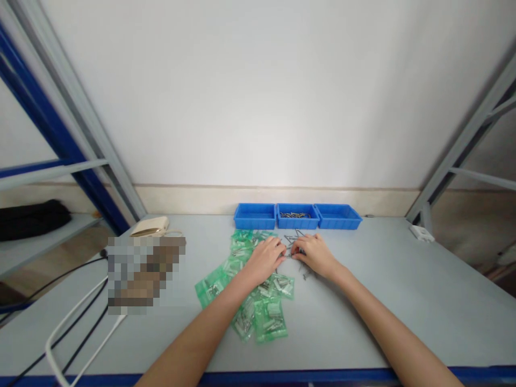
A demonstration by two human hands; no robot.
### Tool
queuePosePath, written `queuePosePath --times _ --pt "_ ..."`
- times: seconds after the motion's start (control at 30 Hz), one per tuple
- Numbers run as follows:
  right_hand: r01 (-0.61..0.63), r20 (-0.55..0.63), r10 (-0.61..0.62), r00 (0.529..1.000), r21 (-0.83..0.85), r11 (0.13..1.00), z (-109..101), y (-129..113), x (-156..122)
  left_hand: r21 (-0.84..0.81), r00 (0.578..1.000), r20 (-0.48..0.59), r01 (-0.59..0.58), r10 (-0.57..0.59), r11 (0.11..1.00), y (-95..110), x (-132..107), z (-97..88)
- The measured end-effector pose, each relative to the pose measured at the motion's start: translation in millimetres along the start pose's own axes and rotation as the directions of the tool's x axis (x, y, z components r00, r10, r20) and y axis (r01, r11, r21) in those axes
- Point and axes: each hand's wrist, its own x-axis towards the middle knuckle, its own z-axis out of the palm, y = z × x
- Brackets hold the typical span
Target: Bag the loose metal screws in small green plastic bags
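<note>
My left hand (265, 259) and my right hand (314, 254) rest knuckles-up on the grey table (403, 290), fingertips almost meeting over a small scatter of loose metal screws (293, 237). Both hands have curled fingers pinching at the screws; what each pinch holds is too small to name. Under and left of my left hand lies a spread of several green transparent bags (264, 317) with metal parts inside. Behind the hands stand three blue trays in a row: the left tray (255, 216), the middle tray (297, 216) with screws in it, and the right tray (337, 216).
A beige device (151, 227) sits at the table's back left beside a blurred patch. White and black cables (76, 328) loop over the front left corner. A white socket (422, 233) lies at the far right. Metal shelf posts flank both sides; a white wall is behind.
</note>
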Motion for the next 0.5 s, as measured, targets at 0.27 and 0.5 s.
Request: queuePosePath --times 0.27,0.5 --pt "0.148 -0.082 -0.160 0.984 -0.139 0.979 -1.2 -1.6 0.3 0.097 0.999 -0.010 -0.040 0.042 0.995 2.0 0.7 -0.2" --pt "0.136 -0.174 -0.137 0.975 -0.016 0.991 -7.3 0.9 -1.6 0.098 0.996 -0.078 -0.034 0.042 0.995 -2.3 1.0 1.6"
